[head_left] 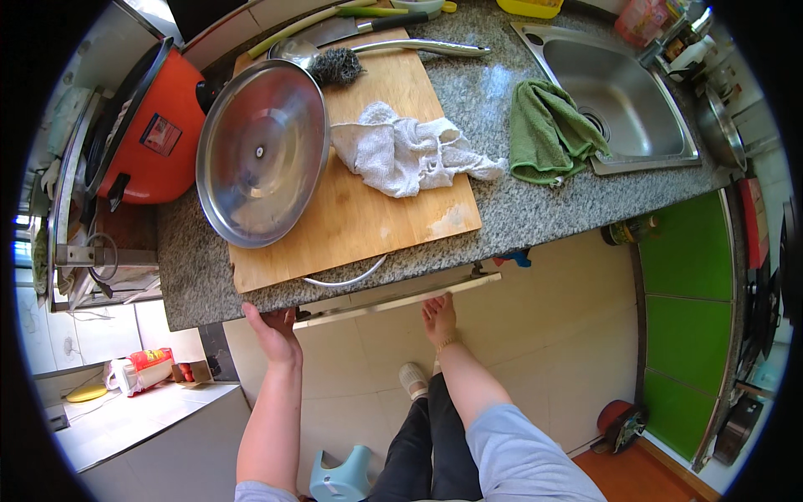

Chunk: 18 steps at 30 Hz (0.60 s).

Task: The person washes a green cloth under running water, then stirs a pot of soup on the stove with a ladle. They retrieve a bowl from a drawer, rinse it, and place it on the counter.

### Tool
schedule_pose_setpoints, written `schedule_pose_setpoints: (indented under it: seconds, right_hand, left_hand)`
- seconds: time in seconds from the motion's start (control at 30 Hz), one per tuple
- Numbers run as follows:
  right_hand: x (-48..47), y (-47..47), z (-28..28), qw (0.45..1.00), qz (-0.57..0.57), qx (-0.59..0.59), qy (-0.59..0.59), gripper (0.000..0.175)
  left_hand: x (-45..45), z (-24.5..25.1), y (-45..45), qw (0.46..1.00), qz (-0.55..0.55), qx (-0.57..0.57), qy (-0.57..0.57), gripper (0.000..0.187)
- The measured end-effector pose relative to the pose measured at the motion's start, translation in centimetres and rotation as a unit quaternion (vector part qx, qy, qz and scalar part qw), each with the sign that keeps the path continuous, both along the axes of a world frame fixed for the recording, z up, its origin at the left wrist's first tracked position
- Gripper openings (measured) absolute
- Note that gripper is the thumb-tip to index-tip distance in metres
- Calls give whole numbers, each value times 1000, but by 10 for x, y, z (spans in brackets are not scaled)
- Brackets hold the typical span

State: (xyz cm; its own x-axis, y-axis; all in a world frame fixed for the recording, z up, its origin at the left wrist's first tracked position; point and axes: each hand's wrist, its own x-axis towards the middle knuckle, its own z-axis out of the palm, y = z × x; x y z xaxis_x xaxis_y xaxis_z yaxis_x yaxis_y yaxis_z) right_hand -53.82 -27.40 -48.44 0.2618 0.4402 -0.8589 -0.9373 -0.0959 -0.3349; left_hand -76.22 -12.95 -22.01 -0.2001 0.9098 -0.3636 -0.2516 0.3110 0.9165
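Note:
My left hand (276,336) is at the front edge of the granite countertop (351,282), thumb raised against the edge. Its other fingers go partly out of sight beneath the stone, by the left end of a pale cabinet panel (401,302). This panel juts out under the counter, with metal fittings near both ends. Against its lower edge, right of the middle, are the curled fingers of my right hand (440,320). Whether either hand grips the panel cannot be made out. Above, on a wooden cutting board (351,232), lie a steel pot lid (263,188) and a white cloth (408,154).
A steel-wool scrubber (337,67), a ladle (426,45) and a cleaver (339,30) lie at the board's far end. An orange cooker (160,125) stands left. A green cloth (546,132) lies beside the sink (627,94). On the floor is a blue stool (342,480).

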Motion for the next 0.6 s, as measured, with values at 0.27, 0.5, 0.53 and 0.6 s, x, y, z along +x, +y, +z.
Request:
schedule_pose_setpoints:
  seconds: [0.27, 0.5, 0.53, 0.6]
  right_hand:
    - [53, -11, -63, 790, 244, -66, -558, 7]
    - [128, 46, -149, 419, 625, -308, -582, 19]
    - [130, 50, -146, 405, 613, -312, -602, 19]
    - [130, 55, -133, 392, 637, -313, -585, 19]
  left_hand:
    - [2, 1, -2, 998, -10, -19, -52, 66]
    - [5, 5, -1, 1000, -9, -11, -17, 74]
    - [6, 5, -2, 1000, -8, -10, -17, 74]
    - [7, 5, -2, 1000, -15, -7, -17, 76]
